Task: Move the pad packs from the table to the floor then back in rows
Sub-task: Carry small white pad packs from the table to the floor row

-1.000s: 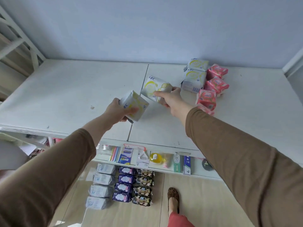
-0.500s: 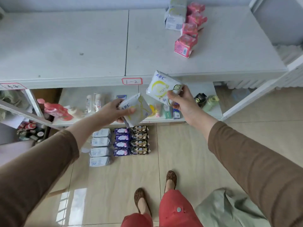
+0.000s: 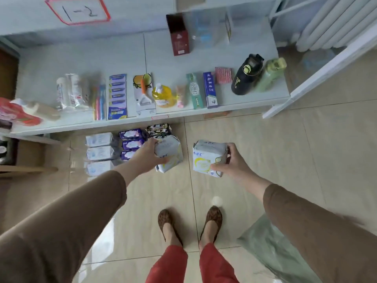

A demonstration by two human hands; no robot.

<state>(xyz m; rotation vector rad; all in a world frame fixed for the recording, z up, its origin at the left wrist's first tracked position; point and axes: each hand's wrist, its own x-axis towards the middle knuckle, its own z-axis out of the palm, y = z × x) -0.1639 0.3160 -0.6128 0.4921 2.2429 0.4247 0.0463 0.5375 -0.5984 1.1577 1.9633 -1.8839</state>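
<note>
My left hand (image 3: 148,155) grips a white and yellow pad pack (image 3: 170,154) low over the tiled floor, right beside the rows lying there. My right hand (image 3: 230,162) holds a second white and yellow pad pack (image 3: 207,158) a little to the right, over bare tiles. On the floor lie a column of pale blue packs (image 3: 99,153), a column of purple packs (image 3: 131,140) and a dark patterned pack (image 3: 158,129), partly hidden behind my left hand and its pack. The table top is out of view.
A low white shelf (image 3: 122,58) above the rows carries toothbrushes, toothpaste boxes (image 3: 210,89), a yellow bottle (image 3: 163,96), a black bottle (image 3: 246,75) and a red box (image 3: 179,35). My feet (image 3: 189,221) stand just behind the packs. A radiator (image 3: 334,21) is at top right.
I have bent down: both hands with their packs dropped from shelf height to just above the floor. The table top with the remaining packs has left the view.
</note>
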